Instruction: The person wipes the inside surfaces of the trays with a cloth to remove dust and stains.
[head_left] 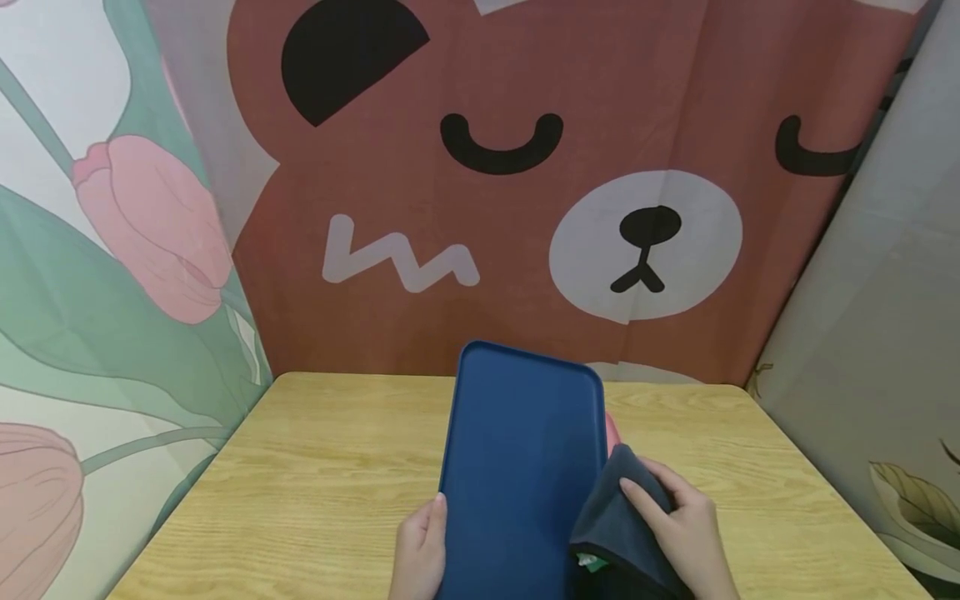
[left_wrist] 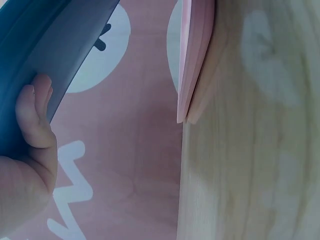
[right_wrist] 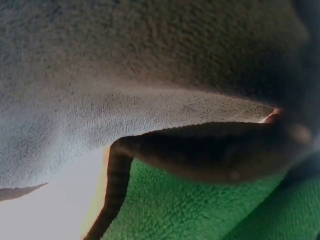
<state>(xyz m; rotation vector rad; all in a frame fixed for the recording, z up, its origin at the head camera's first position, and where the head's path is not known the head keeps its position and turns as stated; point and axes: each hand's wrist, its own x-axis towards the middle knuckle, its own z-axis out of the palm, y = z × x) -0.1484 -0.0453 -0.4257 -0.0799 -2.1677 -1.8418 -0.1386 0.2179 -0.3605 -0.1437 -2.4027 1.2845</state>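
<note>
A blue rectangular tray (head_left: 525, 467) stands tilted up in front of me, held off the table. My left hand (head_left: 420, 542) grips its left edge, thumb on the front; the left wrist view shows fingers (left_wrist: 35, 112) curled on the tray's other face. My right hand (head_left: 686, 521) holds a dark grey-blue cloth (head_left: 611, 508) against the tray's lower right side. The cloth hangs folded, and a green patch (head_left: 592, 562) shows at its dark hem. Grey fuzzy fabric (right_wrist: 100, 90) and a green part (right_wrist: 170, 205) fill the right wrist view, hiding most of that hand.
A pink object (head_left: 612, 433) is partly hidden behind the tray; from the left wrist it looks like a stack of thin pink pieces (left_wrist: 197, 50) on the table. The wooden table (head_left: 322, 483) ends at a bear-print curtain (head_left: 420, 333). More patterned cloth hangs at both sides.
</note>
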